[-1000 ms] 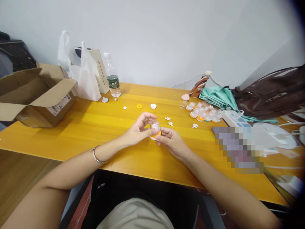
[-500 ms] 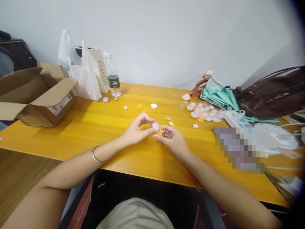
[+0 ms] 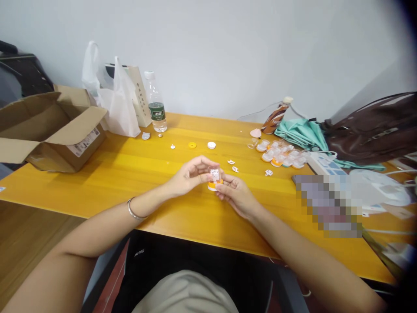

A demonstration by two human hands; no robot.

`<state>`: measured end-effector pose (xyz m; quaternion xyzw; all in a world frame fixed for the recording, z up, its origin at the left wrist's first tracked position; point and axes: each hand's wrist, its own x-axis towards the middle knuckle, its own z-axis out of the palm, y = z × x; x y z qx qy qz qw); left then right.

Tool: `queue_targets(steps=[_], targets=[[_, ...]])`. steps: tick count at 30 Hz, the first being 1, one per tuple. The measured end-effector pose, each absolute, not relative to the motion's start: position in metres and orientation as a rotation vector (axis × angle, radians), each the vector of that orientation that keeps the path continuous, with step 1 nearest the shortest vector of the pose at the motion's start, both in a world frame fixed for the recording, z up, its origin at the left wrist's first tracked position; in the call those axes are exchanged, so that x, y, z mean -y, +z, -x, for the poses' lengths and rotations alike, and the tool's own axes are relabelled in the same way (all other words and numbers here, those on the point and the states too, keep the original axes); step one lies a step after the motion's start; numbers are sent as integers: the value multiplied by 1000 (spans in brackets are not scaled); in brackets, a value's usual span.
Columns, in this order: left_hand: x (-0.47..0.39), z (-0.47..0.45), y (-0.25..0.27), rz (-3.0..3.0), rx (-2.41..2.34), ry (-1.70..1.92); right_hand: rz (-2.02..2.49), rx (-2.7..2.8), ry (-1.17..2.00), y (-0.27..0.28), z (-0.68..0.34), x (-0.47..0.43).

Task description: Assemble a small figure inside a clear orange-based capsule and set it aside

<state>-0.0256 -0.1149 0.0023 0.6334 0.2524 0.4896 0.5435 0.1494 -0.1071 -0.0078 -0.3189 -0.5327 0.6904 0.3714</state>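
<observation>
Over the middle of the yellow table (image 3: 137,174), both hands meet on one small clear plastic piece with an orange base (image 3: 214,179). My left hand (image 3: 189,176) pinches its clear top between thumb and fingers. My right hand (image 3: 236,193) grips the orange base from below. A silver bangle sits on my left wrist. Three small white bits (image 3: 233,165) lie just beyond my hands. A cluster of similar clear and orange pieces (image 3: 280,155) rests farther right.
An open cardboard box (image 3: 48,130) stands at the left edge. White plastic bags (image 3: 119,104) and a water bottle (image 3: 156,106) stand by the wall. A yellow ring (image 3: 192,144) and white cap (image 3: 211,144) lie mid-table. A teal cloth (image 3: 299,132), brown bag (image 3: 371,128) and power strip (image 3: 325,165) crowd the right.
The piece was tilted between my fingers half a second ago and now stands upright. My hands stayed in about the same place.
</observation>
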Motion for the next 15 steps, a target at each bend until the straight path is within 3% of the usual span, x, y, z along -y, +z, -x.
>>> queue_targets(steps=[7,12,15], targets=[[113,23,-1,-1467,-592,1291,782,1318,1835,-7,-148,109],[112,25,0,-1418,-512,1117,810,1317,1823,-10,-147,108],[112,23,-1,-1430,-505,1188,806,1318,1814,-11,-146,108]])
